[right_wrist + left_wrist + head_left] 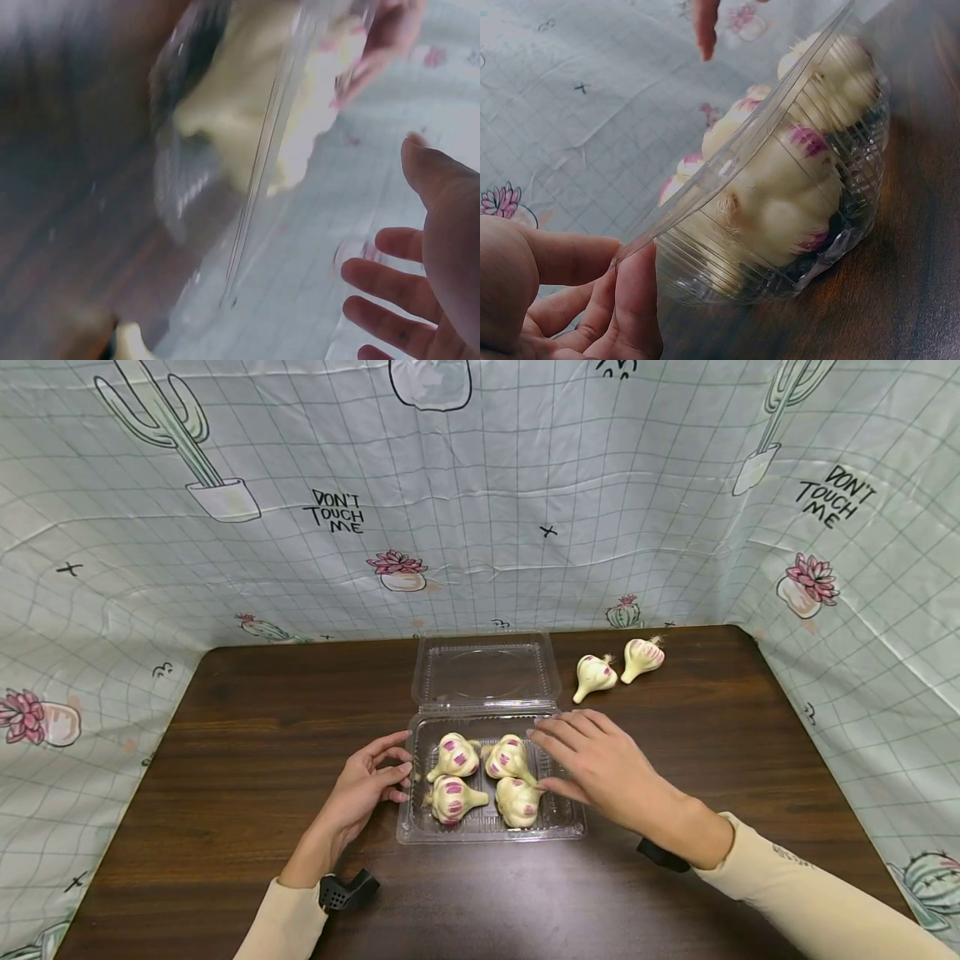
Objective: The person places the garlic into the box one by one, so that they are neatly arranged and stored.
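Left hand [363,789] is on the box [491,837], and the left wrist view gives us the grip: thumb and finger pinch the rim at its left side, the other fingers bent below. Over on the right, the right hand [600,764] hangs above the box's right edge, fingers loosely spread, thumb apart, nothing in its hold; the thumb comes close to the front right bulb, and from the head view I can't tell whether it touches. The box, clear plastic, sits on the dark wood table [240,777] in front of the person, its lid [483,672] thrown open towards the back. Four garlic bulbs inside, two by two! Back left bulb [457,755], stem pointing left and forward; front left bulb [452,799], stem to the right; back right bulb [508,757], stem running down towards its neighbour; front right bulb [518,802], lying just ahead of it. Pink patches show on their pale skins. Two more are outside, beyond the right hand: the near loose bulb [596,676] lies to the right of the lid, and the far loose bulb [642,659] rests just beside it, both stems pointing forward, roots to the back. Behind it all hangs a checked cloth [480,485] with cactus drawings. The right wrist view is blurred, but there too the palm is bare.
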`<state>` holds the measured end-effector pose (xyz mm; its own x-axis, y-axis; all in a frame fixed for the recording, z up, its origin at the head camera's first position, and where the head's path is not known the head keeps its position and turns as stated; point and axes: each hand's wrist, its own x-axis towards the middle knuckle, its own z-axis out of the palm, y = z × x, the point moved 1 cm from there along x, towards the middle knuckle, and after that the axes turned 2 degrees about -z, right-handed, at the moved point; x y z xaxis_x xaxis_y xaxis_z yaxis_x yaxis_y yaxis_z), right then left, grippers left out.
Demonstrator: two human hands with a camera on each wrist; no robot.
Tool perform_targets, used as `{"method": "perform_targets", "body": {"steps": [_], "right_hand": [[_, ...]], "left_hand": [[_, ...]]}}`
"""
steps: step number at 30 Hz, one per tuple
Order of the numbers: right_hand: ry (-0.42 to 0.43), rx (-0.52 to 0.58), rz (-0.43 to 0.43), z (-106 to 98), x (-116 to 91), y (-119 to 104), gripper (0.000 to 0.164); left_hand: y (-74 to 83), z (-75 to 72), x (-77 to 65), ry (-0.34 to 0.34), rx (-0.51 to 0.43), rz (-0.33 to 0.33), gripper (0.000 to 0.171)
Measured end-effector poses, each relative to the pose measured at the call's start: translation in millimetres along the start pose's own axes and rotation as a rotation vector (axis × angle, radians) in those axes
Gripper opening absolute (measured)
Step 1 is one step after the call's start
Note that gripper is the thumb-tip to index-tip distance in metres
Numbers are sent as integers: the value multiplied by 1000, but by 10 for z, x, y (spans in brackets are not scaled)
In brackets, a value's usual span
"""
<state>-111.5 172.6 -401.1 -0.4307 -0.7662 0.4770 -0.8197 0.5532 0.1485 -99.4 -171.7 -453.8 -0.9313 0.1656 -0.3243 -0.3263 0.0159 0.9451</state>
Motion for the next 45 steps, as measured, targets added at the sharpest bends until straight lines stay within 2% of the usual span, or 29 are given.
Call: {"method": "perform_targets", "body": {"steps": [2,6,14,16,19,26,33,45], "right_hand": [[19,-7,17,-12,-6,91,76],[42,-11,57,-18,-38,295,78],[3,-37,133,44,-173,746,83],[-19,-41,144,65,-206,837,80],[-58,-47,155,107,-242,952,68],[-130,-69,184,206,-293,1134,77],[-189,-80,142,301,-331,1280,83],[-286,-87,129,429,-357,1406,89]], "left_hand": [[0,-2,1,2,-1,0,54],[1,-6,3,3,-1,0,54],[0,-3,1,-7,-7,-1,55],[1,-2,3,-9,-8,1,55],[3,-1,5,-9,-7,0,55],[3,-1,3,-1,0,-7,55],[1,1,2,1,-4,-7,55],[1,-3,4,-4,-12,-10,55]]}}
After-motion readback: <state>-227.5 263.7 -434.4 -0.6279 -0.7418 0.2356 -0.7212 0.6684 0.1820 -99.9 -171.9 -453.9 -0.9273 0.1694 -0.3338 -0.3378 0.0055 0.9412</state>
